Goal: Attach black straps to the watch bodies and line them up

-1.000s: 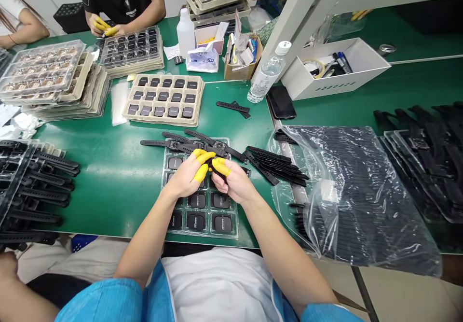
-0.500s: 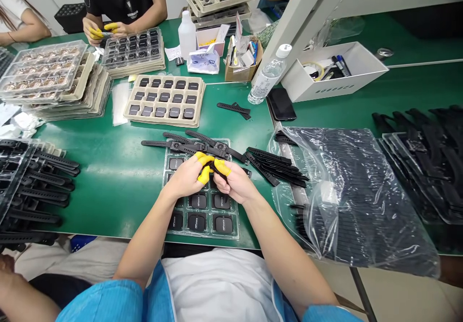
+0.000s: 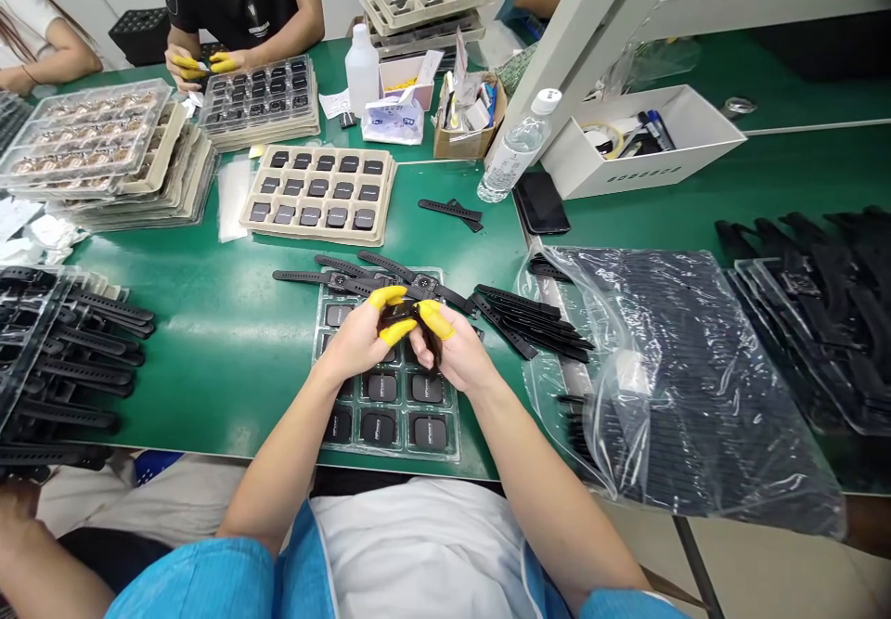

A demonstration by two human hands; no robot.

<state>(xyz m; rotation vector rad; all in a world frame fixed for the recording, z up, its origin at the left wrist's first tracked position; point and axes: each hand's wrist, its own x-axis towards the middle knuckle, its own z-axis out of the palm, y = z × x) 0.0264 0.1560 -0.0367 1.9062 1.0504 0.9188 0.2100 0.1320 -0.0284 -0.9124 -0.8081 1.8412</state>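
Yellow finger covers are on both my hands, which meet over a clear plastic tray [image 3: 410,452] of black square watch bodies [image 3: 380,426]. My left hand [image 3: 366,333] pinches a dark watch body [image 3: 398,315] between thumb and fingers. A black watch strap [image 3: 435,350] hangs from my right hand [image 3: 451,341], its upper end against the watch body. The joint between them is partly covered by my fingers. Watches with straps fitted [image 3: 348,280] lie across the tray's far end. Right of my hands is a fanned pile of loose black straps [image 3: 533,320].
A large plastic bag of straps [image 3: 724,387] covers the right side. Beyond stand a beige tray [image 3: 381,220], a water bottle [image 3: 515,150], a phone [image 3: 541,201] and a white box [image 3: 647,164]. Strapped watches [image 3: 83,359] stick out at left. A co-worker [image 3: 243,6] sits opposite.
My left thumb and fingers have spread wider around the watch body, which shows more now. The strap in my right hand has turned to hang downward. The tray stays put.
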